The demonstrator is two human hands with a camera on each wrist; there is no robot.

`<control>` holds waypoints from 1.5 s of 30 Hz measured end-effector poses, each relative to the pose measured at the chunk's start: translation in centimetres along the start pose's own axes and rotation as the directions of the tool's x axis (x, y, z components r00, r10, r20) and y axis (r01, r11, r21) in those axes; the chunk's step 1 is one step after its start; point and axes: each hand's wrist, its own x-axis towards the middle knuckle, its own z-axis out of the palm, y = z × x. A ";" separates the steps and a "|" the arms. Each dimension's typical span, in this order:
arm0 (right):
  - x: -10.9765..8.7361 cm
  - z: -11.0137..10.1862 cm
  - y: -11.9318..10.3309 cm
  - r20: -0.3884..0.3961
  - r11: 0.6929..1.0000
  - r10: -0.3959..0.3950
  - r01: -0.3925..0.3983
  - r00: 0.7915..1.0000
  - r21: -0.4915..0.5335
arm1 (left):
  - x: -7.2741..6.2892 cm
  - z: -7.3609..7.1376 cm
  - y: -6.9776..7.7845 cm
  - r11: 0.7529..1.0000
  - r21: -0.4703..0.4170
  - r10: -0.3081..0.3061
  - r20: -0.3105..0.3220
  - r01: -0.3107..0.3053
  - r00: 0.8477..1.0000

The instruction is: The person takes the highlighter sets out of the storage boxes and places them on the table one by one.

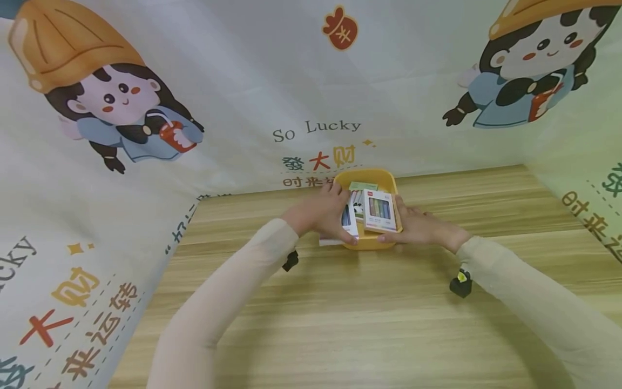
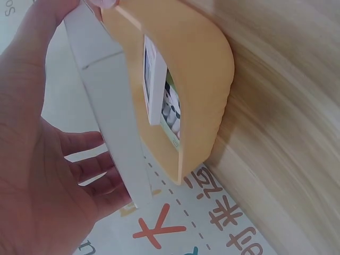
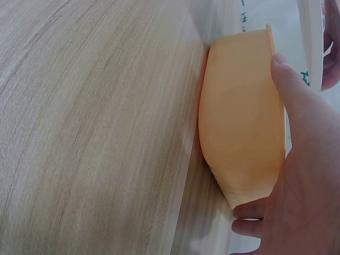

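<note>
My left hand (image 1: 328, 213) grips a flat white box (image 2: 109, 101) with a blue patch on its face, thumb at one end and fingers along the other. The box is tilted over the left rim of a yellow plastic bin (image 1: 371, 245). My right hand (image 1: 420, 227) holds the bin's right side, with the thumb on the rim and the fingers around the wall. Inside the bin lie a white box showing coloured sticks (image 1: 380, 210), a box with a panda picture (image 1: 358, 208) and a green box (image 1: 363, 186).
The bin stands on a wood-grain table (image 1: 369, 313), near its back edge. Behind it hangs a printed white cloth (image 1: 243, 108) with cartoon figures and lettering, which also runs along both sides. Black devices (image 1: 460, 283) are worn at the wrists.
</note>
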 end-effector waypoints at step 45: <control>0.0 0.0 0.0 -0.012 1.000 0.003 -0.003 1.000 -0.002 | -3.5 2.9 3.7 0.993 0.058 0.102 -0.068 -0.098 0.992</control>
